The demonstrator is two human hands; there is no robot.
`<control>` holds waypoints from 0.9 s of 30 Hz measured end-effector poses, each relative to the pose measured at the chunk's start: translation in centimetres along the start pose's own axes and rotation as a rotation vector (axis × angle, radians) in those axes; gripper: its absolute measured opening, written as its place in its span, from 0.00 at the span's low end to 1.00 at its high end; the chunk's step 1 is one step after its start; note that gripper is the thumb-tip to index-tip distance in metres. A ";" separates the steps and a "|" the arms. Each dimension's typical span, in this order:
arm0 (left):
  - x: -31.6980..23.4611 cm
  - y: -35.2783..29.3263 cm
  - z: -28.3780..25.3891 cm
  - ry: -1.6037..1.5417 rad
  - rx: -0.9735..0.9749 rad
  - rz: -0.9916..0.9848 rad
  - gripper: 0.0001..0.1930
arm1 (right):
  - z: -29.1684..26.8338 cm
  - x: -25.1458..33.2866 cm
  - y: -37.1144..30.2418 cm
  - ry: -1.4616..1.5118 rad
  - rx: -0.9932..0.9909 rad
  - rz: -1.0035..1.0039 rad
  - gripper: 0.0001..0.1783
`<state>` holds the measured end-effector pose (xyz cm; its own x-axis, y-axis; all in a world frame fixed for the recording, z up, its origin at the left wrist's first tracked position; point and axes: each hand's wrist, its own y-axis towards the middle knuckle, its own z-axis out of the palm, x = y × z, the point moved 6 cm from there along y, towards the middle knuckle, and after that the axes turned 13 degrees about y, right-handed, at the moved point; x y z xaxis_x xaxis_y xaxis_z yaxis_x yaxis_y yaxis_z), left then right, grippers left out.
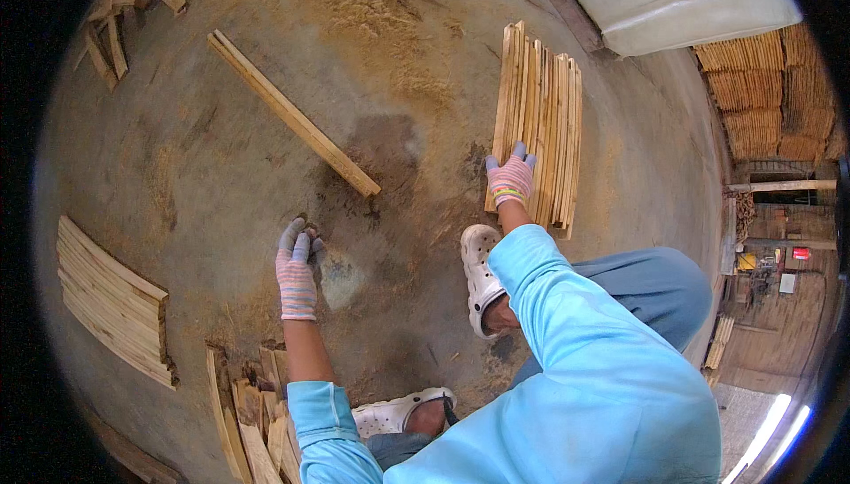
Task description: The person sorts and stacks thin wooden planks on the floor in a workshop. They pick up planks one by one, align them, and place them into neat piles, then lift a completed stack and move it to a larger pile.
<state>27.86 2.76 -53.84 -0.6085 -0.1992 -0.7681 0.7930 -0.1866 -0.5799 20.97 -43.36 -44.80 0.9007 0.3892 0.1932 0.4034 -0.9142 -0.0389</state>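
On the floor to our right, wooden slats lie side by side, probably to keep their lengths even. Our right hand rests fingers spread over the leftmost ones, seemingly steadying them. Our left hand hangs with bent fingers; we cannot tell whether it pinches anything. Beyond it, a loose strip lies slantwise, well apart.

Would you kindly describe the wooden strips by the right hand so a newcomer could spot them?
On the grey floor, find the white clog farther forward. Beyond it, rightward, pale wooden strips lie side by side; unlike the other wood, these have the right hand at their near end.
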 end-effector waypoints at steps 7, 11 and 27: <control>-1.3 -0.2 1.8 0.033 -0.068 -0.039 0.15 | -0.5 1.3 0.9 -0.041 0.029 0.047 0.41; -2.3 -0.3 5.5 0.361 -0.031 0.135 0.16 | -1.1 1.7 1.2 -0.032 0.026 0.028 0.37; -6.3 5.3 12.2 1.078 -0.627 0.029 0.37 | 4.1 15.5 -8.0 0.436 0.235 -0.659 0.28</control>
<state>35.58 -8.67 -48.73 -0.4928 0.7495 -0.4421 0.8627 0.3542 -0.3610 32.40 -29.55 -45.54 0.3435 0.7145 0.6095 0.8940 -0.4476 0.0208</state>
